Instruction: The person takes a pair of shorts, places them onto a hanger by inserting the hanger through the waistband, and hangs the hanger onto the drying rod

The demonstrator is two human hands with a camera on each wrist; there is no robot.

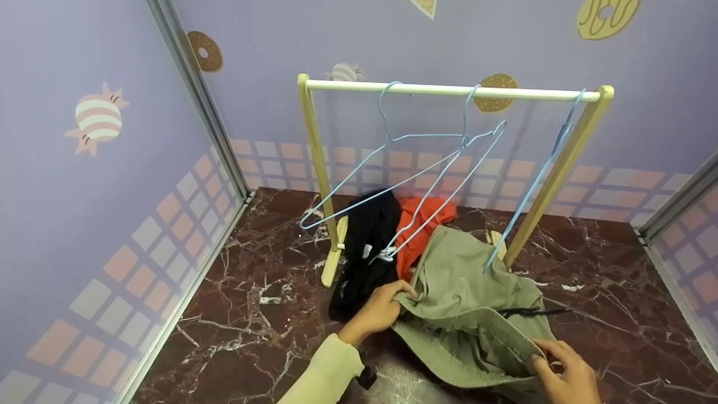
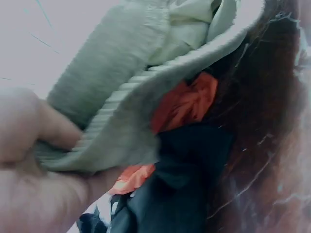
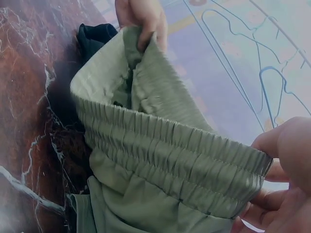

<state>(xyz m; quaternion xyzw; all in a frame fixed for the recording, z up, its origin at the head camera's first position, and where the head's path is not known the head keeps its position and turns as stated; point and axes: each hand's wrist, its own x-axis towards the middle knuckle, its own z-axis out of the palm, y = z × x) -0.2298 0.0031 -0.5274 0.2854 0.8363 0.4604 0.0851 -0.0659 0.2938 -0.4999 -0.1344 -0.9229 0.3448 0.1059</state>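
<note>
Olive pants (image 1: 465,275) with a ribbed elastic waistband lie bunched on the marbled surface, their waist opening spread wide toward me. At the left end of the waistband, my left hand (image 1: 381,308) pinches the edge between thumb and fingers. My right hand (image 1: 566,373) holds the opposite end of the band, its thumb and fingertips at the edge in the right wrist view. A dark drawstring (image 1: 535,310) trails off the front of the pants. Beside and behind them lie a black garment (image 1: 364,264) and a red-orange garment (image 1: 415,235).
A small wooden rack with a white rod (image 1: 437,88) stands behind the clothes. Light blue wire hangers (image 1: 364,151) hang from it, the rightmost hanger (image 1: 530,193) reaching down over the pants. Patterned purple panels (image 1: 269,33) enclose the marbled surface (image 1: 252,314).
</note>
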